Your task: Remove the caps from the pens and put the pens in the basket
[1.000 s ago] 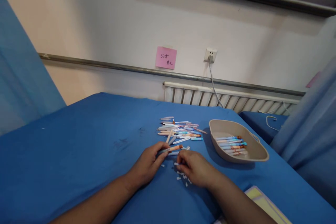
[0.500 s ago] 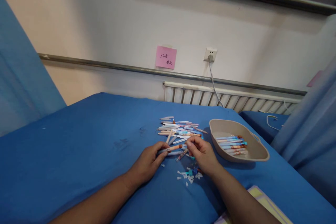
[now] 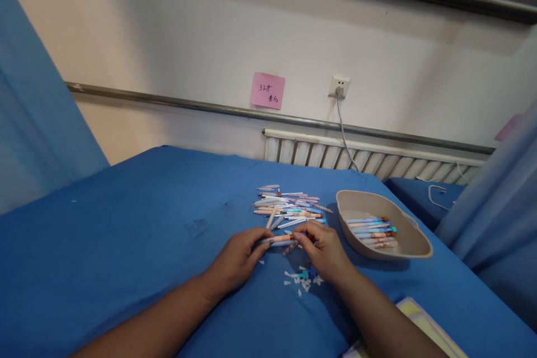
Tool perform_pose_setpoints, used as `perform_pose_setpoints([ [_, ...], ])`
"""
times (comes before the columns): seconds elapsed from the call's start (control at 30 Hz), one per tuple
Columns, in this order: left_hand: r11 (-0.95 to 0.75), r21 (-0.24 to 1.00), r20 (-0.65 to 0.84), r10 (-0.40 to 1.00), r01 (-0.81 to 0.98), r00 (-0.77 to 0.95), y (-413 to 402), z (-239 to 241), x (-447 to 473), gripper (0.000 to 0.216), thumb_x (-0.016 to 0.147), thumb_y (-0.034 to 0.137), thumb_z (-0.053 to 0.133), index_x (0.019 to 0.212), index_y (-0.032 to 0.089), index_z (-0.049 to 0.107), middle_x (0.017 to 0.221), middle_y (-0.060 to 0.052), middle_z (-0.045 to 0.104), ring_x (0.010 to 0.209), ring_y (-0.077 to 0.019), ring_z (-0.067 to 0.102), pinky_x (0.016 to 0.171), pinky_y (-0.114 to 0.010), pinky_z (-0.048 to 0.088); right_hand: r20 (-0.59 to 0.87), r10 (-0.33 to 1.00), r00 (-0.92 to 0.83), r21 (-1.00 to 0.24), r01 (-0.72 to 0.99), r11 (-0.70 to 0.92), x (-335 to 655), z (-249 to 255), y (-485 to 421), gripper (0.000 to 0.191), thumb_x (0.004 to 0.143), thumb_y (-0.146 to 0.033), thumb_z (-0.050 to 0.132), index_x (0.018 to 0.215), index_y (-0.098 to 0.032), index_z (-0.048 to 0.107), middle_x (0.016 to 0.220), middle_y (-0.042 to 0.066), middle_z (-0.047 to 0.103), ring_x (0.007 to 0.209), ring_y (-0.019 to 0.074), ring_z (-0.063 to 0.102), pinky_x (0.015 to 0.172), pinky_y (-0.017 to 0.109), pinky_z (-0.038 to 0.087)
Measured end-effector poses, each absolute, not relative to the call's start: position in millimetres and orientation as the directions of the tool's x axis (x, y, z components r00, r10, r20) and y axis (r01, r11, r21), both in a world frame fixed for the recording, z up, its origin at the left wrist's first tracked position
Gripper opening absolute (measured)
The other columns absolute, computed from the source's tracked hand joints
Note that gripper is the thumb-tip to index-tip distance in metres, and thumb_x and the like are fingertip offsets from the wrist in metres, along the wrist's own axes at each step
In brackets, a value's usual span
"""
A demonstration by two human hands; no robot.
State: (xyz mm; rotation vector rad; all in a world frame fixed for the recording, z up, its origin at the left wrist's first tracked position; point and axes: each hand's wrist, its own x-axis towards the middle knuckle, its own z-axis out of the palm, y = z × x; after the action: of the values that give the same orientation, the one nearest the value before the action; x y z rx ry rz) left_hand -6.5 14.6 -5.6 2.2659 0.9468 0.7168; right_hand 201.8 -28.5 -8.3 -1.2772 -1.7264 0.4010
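Note:
My left hand (image 3: pixel 239 257) rests on the blue table cloth and pinches one end of an orange-tipped pen (image 3: pixel 277 239), fingers closed on it. My right hand (image 3: pixel 324 251) meets the pen's other end, its fingers pinched there; what else they hold I cannot make out. Just beyond both hands lies a loose pile of pens (image 3: pixel 287 207). Small white and blue caps (image 3: pixel 302 278) are scattered on the cloth below my right hand.
A beige oval tray (image 3: pixel 413 246) holding several pens stands right of the pile. A yellow-edged pad (image 3: pixel 419 321) lies at the near right edge. Behind are a wall radiator (image 3: pixel 361 158), a socket with cable (image 3: pixel 339 87) and blue curtains either side.
My right hand rose from the scattered caps to the pen's right end, then closed in on it. My left hand kept its hold on the pen.

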Motion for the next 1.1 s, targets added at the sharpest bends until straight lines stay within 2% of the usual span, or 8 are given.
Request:
perform_pose_setpoints([
  [0.2, -0.518, 0.752, 0.197, 0.768, 0.409, 0.609, 10, 0, -4, 0.025, 0.088, 0.033, 0.042, 0.096, 0.020, 0.062, 0.089, 0.000, 0.066, 0.081, -0.0160, 0.057, 0.074, -0.022, 0.042, 0.300, 0.954, 0.005, -0.879, 0.391, 0.274, 197, -14, -30, 0.021, 0.087, -0.039, 0.047, 0.091, -0.020, 0.054, 0.060, -0.002, 0.063, 0.050, 0.0137, 0.059, 0.051, 0.023, 0.044],
  [0.33, -0.454, 0.805, 0.159, 0.785, 0.382, 0.599, 10, 1, -3, 0.027, 0.087, 0.035, 0.043, 0.093, 0.018, 0.062, 0.087, 0.000, 0.065, 0.079, -0.0162, 0.056, 0.074, -0.023, 0.042, 0.342, 0.939, -0.024, -0.890, 0.314, 0.332, 195, -15, -31, 0.025, 0.092, -0.038, 0.035, 0.101, -0.021, 0.050, 0.071, 0.002, 0.066, 0.064, 0.0166, 0.065, 0.061, 0.027, 0.049],
  [0.43, -0.421, 0.826, 0.143, 0.799, 0.374, 0.584, 13, -1, -4, 0.029, 0.087, 0.037, 0.043, 0.093, 0.017, 0.063, 0.085, -0.001, 0.064, 0.079, -0.0167, 0.056, 0.072, -0.023, 0.043, 0.357, 0.934, 0.000, -0.904, 0.250, 0.346, 195, -16, -31, 0.025, 0.092, -0.038, 0.034, 0.107, -0.021, 0.045, 0.081, 0.004, 0.065, 0.067, 0.0170, 0.065, 0.064, 0.030, 0.050],
  [0.8, -0.456, 0.801, 0.151, 0.782, 0.389, 0.605, 12, -3, -5, 0.030, 0.088, 0.039, 0.041, 0.091, 0.017, 0.062, 0.082, 0.000, 0.063, 0.075, -0.0156, 0.054, 0.071, -0.023, 0.041, 0.309, 0.950, 0.046, -0.931, 0.220, 0.292, 199, -20, -25, 0.020, 0.087, -0.039, 0.047, 0.084, -0.019, 0.052, 0.065, -0.001, 0.061, 0.051, 0.0117, 0.055, 0.052, 0.023, 0.044],
  [0.97, -0.445, 0.810, 0.147, 0.785, 0.382, 0.602, 13, -5, -5, 0.029, 0.088, 0.037, 0.042, 0.090, 0.017, 0.062, 0.081, 0.000, 0.063, 0.075, -0.0152, 0.054, 0.070, -0.023, 0.041, 0.263, 0.963, 0.065, -0.957, 0.141, 0.252, 199, -21, -24, 0.024, 0.084, -0.042, 0.051, 0.078, -0.019, 0.052, 0.062, -0.002, 0.060, 0.049, 0.0106, 0.054, 0.049, 0.021, 0.042],
  [1.1, -0.468, 0.794, 0.152, 0.771, 0.388, 0.619, 11, -2, -5, 0.028, 0.088, 0.036, 0.042, 0.091, 0.017, 0.063, 0.084, 0.000, 0.064, 0.078, -0.0153, 0.055, 0.071, -0.022, 0.041, 0.255, 0.964, 0.081, -0.948, 0.217, 0.232, 200, -22, -24, 0.028, 0.084, -0.044, 0.050, 0.071, -0.019, 0.049, 0.056, -0.003, 0.055, 0.045, 0.0095, 0.049, 0.045, 0.020, 0.037],
])
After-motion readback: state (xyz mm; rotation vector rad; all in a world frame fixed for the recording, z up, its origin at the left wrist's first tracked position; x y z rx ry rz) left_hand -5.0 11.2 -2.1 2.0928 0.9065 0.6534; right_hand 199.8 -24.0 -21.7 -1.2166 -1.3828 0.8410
